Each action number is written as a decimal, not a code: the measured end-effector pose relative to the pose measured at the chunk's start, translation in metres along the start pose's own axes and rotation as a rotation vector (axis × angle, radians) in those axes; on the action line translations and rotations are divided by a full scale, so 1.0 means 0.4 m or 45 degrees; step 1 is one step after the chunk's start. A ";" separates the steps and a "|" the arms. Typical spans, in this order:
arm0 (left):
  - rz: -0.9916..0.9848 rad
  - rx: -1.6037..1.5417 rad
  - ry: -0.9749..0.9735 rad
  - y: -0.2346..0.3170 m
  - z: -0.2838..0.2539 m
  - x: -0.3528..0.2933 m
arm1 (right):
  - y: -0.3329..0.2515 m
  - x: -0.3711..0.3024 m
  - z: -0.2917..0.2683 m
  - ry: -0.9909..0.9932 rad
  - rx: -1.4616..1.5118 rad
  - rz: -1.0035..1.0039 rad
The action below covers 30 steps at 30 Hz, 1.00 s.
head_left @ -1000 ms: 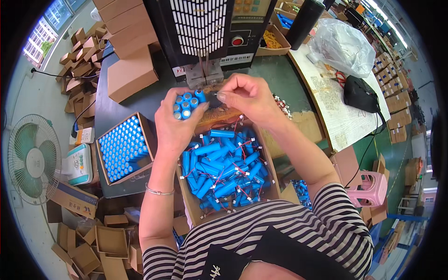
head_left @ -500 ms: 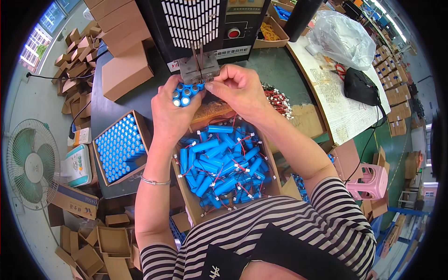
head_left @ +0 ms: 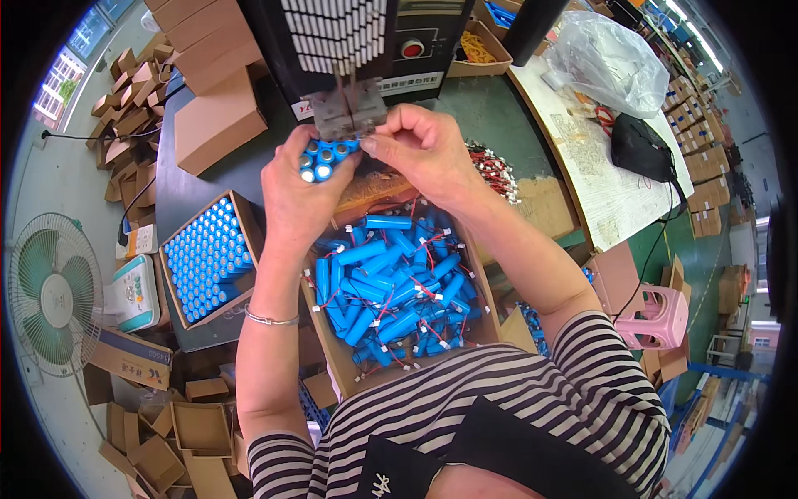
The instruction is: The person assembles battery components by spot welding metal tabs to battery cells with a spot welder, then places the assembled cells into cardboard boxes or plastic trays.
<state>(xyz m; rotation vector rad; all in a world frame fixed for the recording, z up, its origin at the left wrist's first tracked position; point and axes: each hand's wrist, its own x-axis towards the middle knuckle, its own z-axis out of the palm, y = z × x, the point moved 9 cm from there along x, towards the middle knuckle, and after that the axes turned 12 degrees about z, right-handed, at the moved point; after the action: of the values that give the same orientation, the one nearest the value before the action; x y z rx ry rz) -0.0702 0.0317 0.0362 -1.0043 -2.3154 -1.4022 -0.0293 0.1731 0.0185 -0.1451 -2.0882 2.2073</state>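
My left hand (head_left: 301, 185) is closed round a bunch of several blue cylindrical batteries (head_left: 322, 156), their metal ends facing up. The bunch sits just below the metal electrode block (head_left: 349, 112) of a black spot welding machine (head_left: 416, 21). My right hand (head_left: 420, 154) is pinched close beside the block, thumb and forefinger at the right side of the bunch; what they grip is too small to make out. Below my hands stands a cardboard box (head_left: 489, 303) heaped with blue batteries (head_left: 391, 279) that have red and black leads and white connectors.
At left, a carton (head_left: 253, 241) holds upright blue batteries in rows. Connector leads (head_left: 495, 175) lie right of my right hand. A closed brown box (head_left: 218, 125) stands behind my left hand. A white board (head_left: 573, 141) carries a plastic bag (head_left: 611, 66) and black pouch (head_left: 644, 154).
The whole view has shifted slightly. Both hands stay at the electrode block, the left still round the batteries and the right still pinched beside them.
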 end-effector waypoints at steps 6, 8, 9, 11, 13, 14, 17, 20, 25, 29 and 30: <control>-0.120 -0.734 -0.314 0.096 0.000 -0.088 | -0.041 -0.068 -0.308 0.327 -0.171 0.039; -0.067 -0.621 -0.307 0.092 0.004 -0.068 | 0.034 -0.110 -0.456 0.475 -0.655 0.250; -0.017 -0.475 -0.276 0.088 -0.005 -0.050 | 0.081 -0.129 -0.501 0.490 -0.903 0.346; -0.024 -0.452 -0.233 0.060 0.012 -0.034 | 0.134 -0.158 -0.537 0.490 -1.021 0.348; -0.032 -0.288 -0.076 0.022 0.007 -0.029 | 0.153 -0.169 -0.544 0.485 -1.135 0.355; -0.054 -0.357 -0.016 0.018 0.010 -0.030 | 0.166 -0.169 -0.550 0.539 -1.115 0.442; 0.030 -0.172 -0.026 0.013 0.002 -0.028 | 0.169 -0.168 -0.528 0.584 -1.124 0.530; 0.032 -0.144 -0.009 0.019 0.005 -0.029 | 0.182 -0.164 -0.507 0.476 -1.251 0.562; 0.017 -0.206 0.078 0.010 0.002 -0.030 | 0.157 -0.149 -0.497 0.489 -1.447 0.476; -0.055 -0.261 0.106 -0.008 0.000 -0.034 | 0.086 -0.143 -0.550 0.598 -1.643 0.315; -0.077 -0.262 0.109 -0.011 0.000 -0.034 | 0.084 -0.138 -0.553 0.528 -1.604 0.296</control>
<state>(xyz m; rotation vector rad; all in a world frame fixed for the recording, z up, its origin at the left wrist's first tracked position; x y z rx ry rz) -0.0632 0.0246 0.0259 -0.9150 -2.1917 -1.7012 0.0558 0.3825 -0.0272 -0.8432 -2.8492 0.4918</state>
